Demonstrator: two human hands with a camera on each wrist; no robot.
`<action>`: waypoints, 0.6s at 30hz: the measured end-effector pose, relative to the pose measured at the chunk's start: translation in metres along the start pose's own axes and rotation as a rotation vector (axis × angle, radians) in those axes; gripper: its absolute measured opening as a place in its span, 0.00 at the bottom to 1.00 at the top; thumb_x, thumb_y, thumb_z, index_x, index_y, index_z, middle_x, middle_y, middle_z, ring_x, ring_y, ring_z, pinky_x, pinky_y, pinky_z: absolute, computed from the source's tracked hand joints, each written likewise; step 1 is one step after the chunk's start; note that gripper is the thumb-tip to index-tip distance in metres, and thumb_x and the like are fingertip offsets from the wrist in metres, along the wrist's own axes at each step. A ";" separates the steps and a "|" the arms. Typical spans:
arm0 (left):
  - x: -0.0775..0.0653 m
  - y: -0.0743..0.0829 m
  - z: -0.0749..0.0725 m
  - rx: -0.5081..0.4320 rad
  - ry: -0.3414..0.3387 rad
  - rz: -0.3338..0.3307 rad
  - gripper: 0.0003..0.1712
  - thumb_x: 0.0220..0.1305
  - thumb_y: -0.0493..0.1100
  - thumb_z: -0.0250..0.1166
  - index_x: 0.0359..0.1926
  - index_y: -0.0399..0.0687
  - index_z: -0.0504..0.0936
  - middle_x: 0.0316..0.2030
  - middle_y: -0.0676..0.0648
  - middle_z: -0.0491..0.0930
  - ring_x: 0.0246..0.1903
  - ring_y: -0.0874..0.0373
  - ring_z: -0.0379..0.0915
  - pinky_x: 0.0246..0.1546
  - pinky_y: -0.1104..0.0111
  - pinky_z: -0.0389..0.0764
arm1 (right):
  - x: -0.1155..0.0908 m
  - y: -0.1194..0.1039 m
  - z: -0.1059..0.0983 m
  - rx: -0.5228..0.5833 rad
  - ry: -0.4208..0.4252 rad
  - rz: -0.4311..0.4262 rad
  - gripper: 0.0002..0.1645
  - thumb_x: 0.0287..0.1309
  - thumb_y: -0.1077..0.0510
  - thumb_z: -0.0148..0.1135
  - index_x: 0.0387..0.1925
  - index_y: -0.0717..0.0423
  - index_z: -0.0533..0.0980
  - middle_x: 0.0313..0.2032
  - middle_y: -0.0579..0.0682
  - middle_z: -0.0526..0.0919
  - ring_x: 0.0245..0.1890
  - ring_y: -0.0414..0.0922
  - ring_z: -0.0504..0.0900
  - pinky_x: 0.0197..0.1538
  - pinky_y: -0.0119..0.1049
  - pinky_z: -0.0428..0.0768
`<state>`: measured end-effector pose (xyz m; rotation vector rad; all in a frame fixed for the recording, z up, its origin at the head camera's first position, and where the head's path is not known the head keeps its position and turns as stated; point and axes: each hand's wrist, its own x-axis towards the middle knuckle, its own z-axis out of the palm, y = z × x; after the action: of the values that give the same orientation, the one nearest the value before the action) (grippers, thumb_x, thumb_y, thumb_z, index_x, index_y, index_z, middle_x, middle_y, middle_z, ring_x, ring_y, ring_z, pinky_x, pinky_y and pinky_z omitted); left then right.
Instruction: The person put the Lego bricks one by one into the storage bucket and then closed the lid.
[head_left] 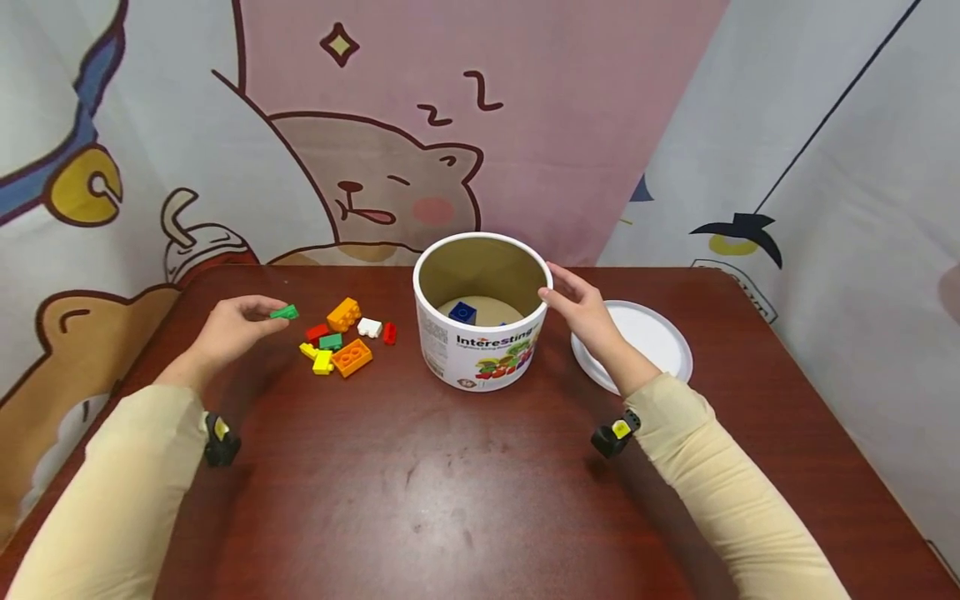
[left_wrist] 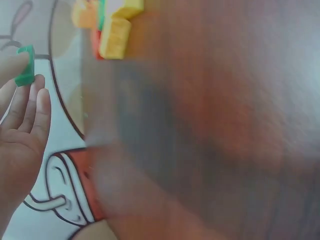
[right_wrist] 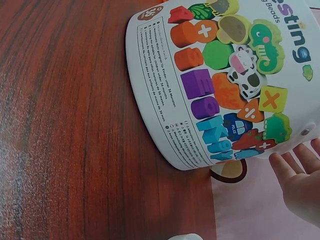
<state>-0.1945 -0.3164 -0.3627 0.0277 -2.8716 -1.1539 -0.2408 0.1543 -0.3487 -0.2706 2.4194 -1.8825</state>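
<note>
My left hand (head_left: pixel 238 327) pinches a small green toy brick (head_left: pixel 285 312) between thumb and fingers, raised at the left side of the table. In the left wrist view the same green brick (left_wrist: pixel 26 65) shows under the thumb. Just right of that hand lie several loose toy bricks: orange (head_left: pixel 352 357), yellow (head_left: pixel 322 362), red (head_left: pixel 389 333), white (head_left: pixel 369 327) and another green one (head_left: pixel 330 342). A white printed bucket (head_left: pixel 480 354) stands upright, with a blue brick (head_left: pixel 462 313) inside. My right hand (head_left: pixel 585 312) holds the bucket's right rim, thumb over the edge and fingers along the outside.
A round white lid (head_left: pixel 652 342) lies flat on the table right of the bucket, partly behind the right forearm. The dark red wooden table (head_left: pixel 450 483) reaches back to a cartoon-printed cloth (head_left: pixel 375 183).
</note>
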 end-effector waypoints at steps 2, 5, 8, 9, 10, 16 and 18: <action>0.003 0.010 -0.002 -0.006 -0.001 0.006 0.23 0.60 0.49 0.64 0.49 0.37 0.78 0.35 0.55 0.78 0.30 0.73 0.69 0.31 0.80 0.74 | 0.000 0.001 0.000 0.007 0.001 -0.004 0.33 0.63 0.58 0.56 0.67 0.58 0.61 0.65 0.61 0.66 0.66 0.53 0.65 0.68 0.47 0.61; 0.007 0.027 -0.004 -0.012 0.001 0.012 0.24 0.60 0.51 0.64 0.50 0.38 0.78 0.38 0.52 0.79 0.31 0.71 0.70 0.32 0.80 0.74 | 0.000 0.001 0.000 0.020 -0.001 -0.009 0.33 0.62 0.59 0.55 0.67 0.58 0.61 0.64 0.62 0.67 0.66 0.53 0.65 0.68 0.47 0.61; 0.012 0.044 -0.006 -0.023 -0.005 0.010 0.26 0.59 0.54 0.64 0.51 0.40 0.78 0.39 0.53 0.79 0.34 0.69 0.70 0.33 0.79 0.74 | 0.000 0.001 0.000 0.022 -0.003 -0.013 0.33 0.62 0.59 0.56 0.67 0.58 0.61 0.64 0.62 0.67 0.65 0.54 0.65 0.68 0.47 0.61; 0.013 0.049 -0.006 -0.027 -0.005 0.010 0.26 0.59 0.55 0.63 0.52 0.41 0.78 0.40 0.53 0.79 0.35 0.68 0.70 0.34 0.78 0.74 | 0.001 0.001 0.001 0.023 -0.002 -0.014 0.33 0.62 0.58 0.56 0.67 0.58 0.61 0.64 0.62 0.67 0.65 0.54 0.65 0.68 0.47 0.62; 0.015 0.054 -0.006 -0.035 -0.006 0.011 0.27 0.59 0.56 0.63 0.52 0.42 0.78 0.40 0.53 0.79 0.36 0.67 0.71 0.35 0.78 0.74 | 0.001 0.001 0.001 0.021 -0.001 -0.014 0.33 0.62 0.58 0.56 0.67 0.58 0.61 0.64 0.61 0.67 0.65 0.53 0.65 0.68 0.47 0.62; 0.025 0.087 -0.001 -0.095 -0.022 0.039 0.26 0.59 0.56 0.63 0.53 0.45 0.78 0.40 0.56 0.79 0.38 0.66 0.72 0.43 0.70 0.76 | 0.001 0.002 0.001 0.038 0.003 -0.017 0.32 0.62 0.59 0.55 0.67 0.58 0.61 0.65 0.61 0.66 0.66 0.53 0.65 0.68 0.46 0.62; 0.029 0.098 0.002 -0.113 -0.030 0.057 0.25 0.59 0.55 0.64 0.52 0.46 0.78 0.37 0.59 0.79 0.37 0.67 0.72 0.43 0.70 0.75 | 0.000 0.002 0.001 0.043 0.005 -0.017 0.32 0.62 0.59 0.55 0.67 0.59 0.61 0.65 0.62 0.66 0.66 0.53 0.65 0.68 0.46 0.62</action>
<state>-0.2230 -0.2451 -0.2955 -0.0761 -2.8074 -1.3143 -0.2413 0.1535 -0.3508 -0.2849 2.3838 -1.9427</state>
